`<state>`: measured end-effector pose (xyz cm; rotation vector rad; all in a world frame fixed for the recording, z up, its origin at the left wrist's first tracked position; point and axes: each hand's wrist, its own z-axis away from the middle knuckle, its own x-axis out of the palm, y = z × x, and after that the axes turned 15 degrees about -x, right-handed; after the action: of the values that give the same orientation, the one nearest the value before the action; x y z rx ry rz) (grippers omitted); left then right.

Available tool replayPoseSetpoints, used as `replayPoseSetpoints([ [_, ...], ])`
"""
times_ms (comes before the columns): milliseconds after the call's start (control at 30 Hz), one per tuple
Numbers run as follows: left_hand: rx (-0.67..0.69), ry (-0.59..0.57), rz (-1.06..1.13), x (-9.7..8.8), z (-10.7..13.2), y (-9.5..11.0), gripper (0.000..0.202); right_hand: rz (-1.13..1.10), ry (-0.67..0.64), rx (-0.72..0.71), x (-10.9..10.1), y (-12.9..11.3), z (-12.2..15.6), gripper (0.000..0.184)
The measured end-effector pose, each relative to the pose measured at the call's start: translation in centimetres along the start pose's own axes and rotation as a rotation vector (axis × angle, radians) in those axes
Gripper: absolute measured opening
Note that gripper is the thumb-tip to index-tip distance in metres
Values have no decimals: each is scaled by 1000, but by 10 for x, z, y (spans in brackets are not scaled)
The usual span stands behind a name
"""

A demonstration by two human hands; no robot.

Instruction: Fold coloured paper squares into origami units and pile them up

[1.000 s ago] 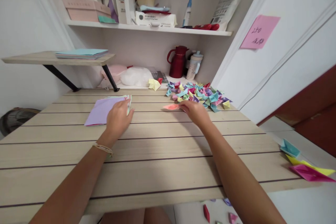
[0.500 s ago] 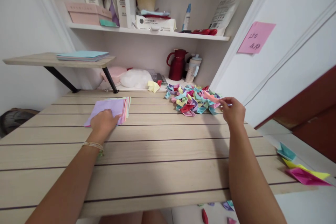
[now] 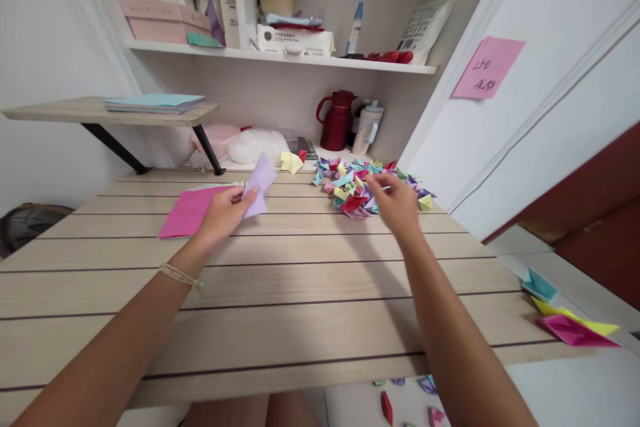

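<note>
My left hand point(image 3: 227, 212) pinches a light purple sheet of paper point(image 3: 261, 183), lifted off the table and curling upward. Beneath and left of that hand lies a stack of coloured paper point(image 3: 184, 213), a bright pink sheet on top. My right hand point(image 3: 395, 200) is in front of a heap of small folded paper boats point(image 3: 354, 203) in many colours, partly covering it. Its fingers are loosely curved, and I see nothing held in them.
A pale yellow folded paper point(image 3: 291, 162) sits at the table's back edge. Larger paper boats point(image 3: 575, 331) rest at the right edge, and more lie on the floor below. A raised wooden shelf point(image 3: 65, 111) carries more paper. A red jug point(image 3: 337, 121) and a cup point(image 3: 367, 128) stand behind.
My left hand has lifted the purple sheet from the stack, uncovering the pink one. My right hand has let go of an orange-pink folded paper at the heap and moved left.
</note>
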<state>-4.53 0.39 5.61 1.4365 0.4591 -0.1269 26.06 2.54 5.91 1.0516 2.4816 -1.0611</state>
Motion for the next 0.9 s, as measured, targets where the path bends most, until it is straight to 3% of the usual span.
replayPoseSetpoints([
  [67, -107, -230, 277, 14, 6, -2, 29, -188, -145, -41, 22, -22, 14, 39],
  [133, -167, -378, 498, 25, 9, -12, 27, -374, -273, -61, 40, -36, 29, 59],
  [200, -175, -422, 634, 31, 11, -24, 28, -497, -374, -85, 51, -42, 44, 74],
  [300, -161, -435, 746, 34, 12, -37, 27, -582, -484, -153, 56, -41, 58, 75],
  [467, -196, -569, 748, 33, 21, -42, 34, -640, -481, -97, 64, -41, 67, 44],
  [600, -248, -686, 703, 26, 28, -40, 52, -606, -394, -37, 71, -38, 68, 48],
  [667, -241, -639, 647, 22, 26, -42, 55, -593, -374, -42, 70, -34, 68, 45],
  [833, -112, -342, 435, 16, 15, -50, 65, -553, -376, -69, 66, -20, 67, 38],
  [900, -51, -305, 375, 15, 11, -52, 67, -523, -387, -92, 65, -16, 66, 39],
])
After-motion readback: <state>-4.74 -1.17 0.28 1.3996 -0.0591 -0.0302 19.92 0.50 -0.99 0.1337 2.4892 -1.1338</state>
